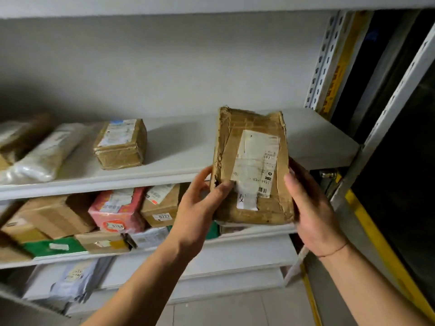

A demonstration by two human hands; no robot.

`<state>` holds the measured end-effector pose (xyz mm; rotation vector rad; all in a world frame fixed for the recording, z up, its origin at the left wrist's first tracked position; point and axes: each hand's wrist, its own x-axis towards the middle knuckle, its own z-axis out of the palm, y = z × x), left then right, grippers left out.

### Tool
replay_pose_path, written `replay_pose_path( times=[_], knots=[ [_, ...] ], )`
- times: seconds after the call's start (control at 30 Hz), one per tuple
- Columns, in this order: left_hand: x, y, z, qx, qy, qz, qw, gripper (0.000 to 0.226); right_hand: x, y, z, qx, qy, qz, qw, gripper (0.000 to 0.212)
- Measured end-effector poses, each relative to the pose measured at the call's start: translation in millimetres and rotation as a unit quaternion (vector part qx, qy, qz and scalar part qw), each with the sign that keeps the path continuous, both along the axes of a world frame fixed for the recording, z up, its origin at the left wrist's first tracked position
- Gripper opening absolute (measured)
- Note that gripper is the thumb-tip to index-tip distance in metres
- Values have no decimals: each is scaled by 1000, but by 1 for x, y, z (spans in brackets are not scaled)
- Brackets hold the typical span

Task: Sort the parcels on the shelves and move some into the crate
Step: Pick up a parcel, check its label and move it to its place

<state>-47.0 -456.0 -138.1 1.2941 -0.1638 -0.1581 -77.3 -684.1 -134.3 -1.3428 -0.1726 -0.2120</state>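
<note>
I hold a battered brown cardboard parcel (253, 168) with a white shipping label in front of the shelves, label facing me. My left hand (200, 208) grips its lower left edge, thumb on the front. My right hand (313, 208) clasps its right side. The parcel hangs in the air just before the front edge of the white upper shelf (179, 170). On that shelf sit a small taped brown box (121, 143) and a white plastic bag parcel (44, 154). No crate is in view.
The middle shelf (235, 234) holds several parcels: brown boxes (54, 217), a pink package (117, 210), a green mailer (54, 247). A grey mailer (77, 278) lies on the lower shelf. A perforated metal upright (324, 60) and a yellow-edged dark frame (381, 243) stand on the right.
</note>
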Motion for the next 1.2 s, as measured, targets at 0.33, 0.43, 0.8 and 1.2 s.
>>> replay_pose_path(
  times=[0.33,0.43,0.8,1.2],
  knots=[
    [76,72,50,-10,38,57,998,50,142,52,43,-67,59,201,976,59],
    [82,99,44,142,-36,93,985,38,161,84,40,-165,52,150,974,54],
    [113,116,24,490,-100,459,734,29,210,154,38,-251,38,76,964,78],
    [40,31,-139,466,-29,87,880,22,101,46,-145,-303,175,-33,936,14]
  ],
)
